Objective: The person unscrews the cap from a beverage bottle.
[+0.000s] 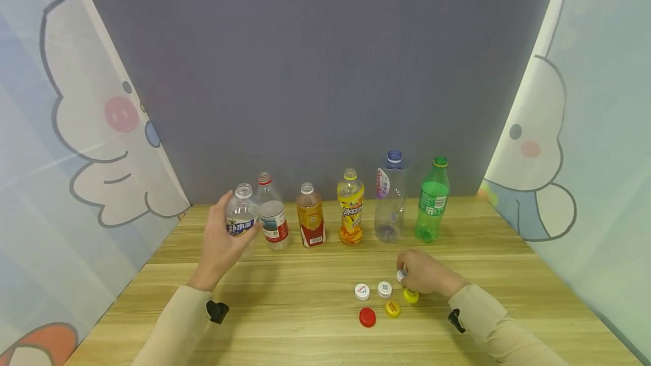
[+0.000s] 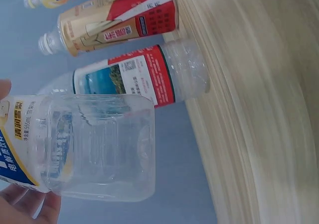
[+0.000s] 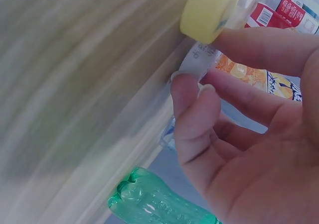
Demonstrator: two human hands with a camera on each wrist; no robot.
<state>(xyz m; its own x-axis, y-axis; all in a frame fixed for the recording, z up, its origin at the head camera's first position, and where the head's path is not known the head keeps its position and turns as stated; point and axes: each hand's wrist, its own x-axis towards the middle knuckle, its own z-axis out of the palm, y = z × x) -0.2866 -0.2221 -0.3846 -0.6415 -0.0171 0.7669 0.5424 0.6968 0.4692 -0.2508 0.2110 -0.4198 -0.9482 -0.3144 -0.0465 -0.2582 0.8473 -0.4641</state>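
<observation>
My left hand (image 1: 224, 239) grips a clear, capless plastic bottle (image 1: 243, 206) with a white and blue label. In the left wrist view, a gap shows between the base of this bottle (image 2: 114, 149) and the tabletop. At the right, my right hand (image 1: 424, 273) pinches a white bottle cap (image 3: 195, 62) close to the wood. A yellow cap (image 3: 209, 12) lies right beside those fingers. Nearby on the table are two white caps (image 1: 362, 291), another yellow cap (image 1: 393, 309) and a red cap (image 1: 367, 317).
Several capless bottles stand in a row along the back: a red-labelled clear one (image 1: 273, 219), an amber one (image 1: 311, 216), a yellow-labelled one (image 1: 351, 208), a tall bluish one (image 1: 390, 202) and a green one (image 1: 433, 202). A grey curtain (image 1: 325, 72) hangs behind the wooden table (image 1: 285, 309).
</observation>
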